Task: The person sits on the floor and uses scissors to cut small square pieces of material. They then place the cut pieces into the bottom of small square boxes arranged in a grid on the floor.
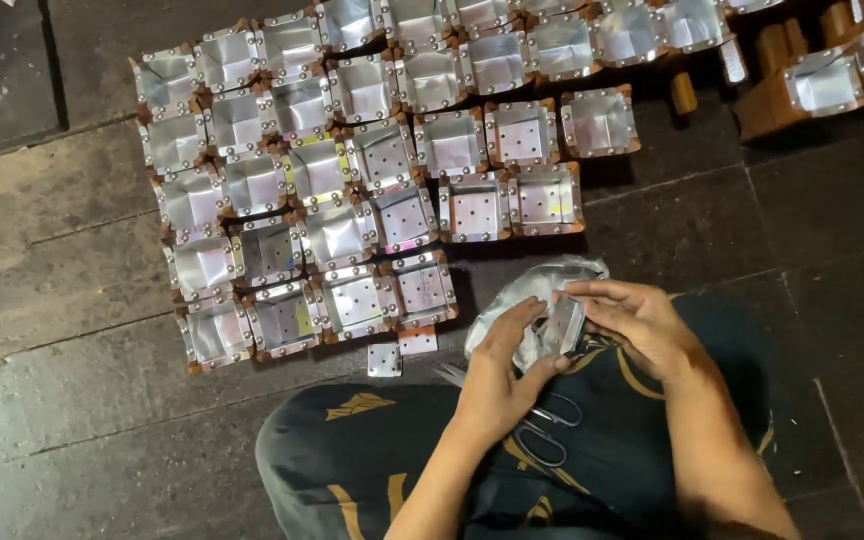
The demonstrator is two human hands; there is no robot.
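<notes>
Both my hands meet over my lap on a small shiny metal sheet piece (562, 325) with punched holes. My left hand (500, 375) grips its lower left side with thumb and fingers. My right hand (637, 325) pinches its upper right edge. Crumpled silver foil (532, 290) lies just behind the piece. A pair of scissors (542, 430) rests on my dark trousers under my left hand. Two small flat metal squares (399, 352) lie on the floor to the left of my hands.
Several foil-lined square wooden boxes (352, 200) stand in tight rows on the dark plank floor (72, 300) ahead and to the left. More boxes and wooden blocks (822, 85) sit at the top right. My knee in dark patterned cloth (352, 450) fills the bottom.
</notes>
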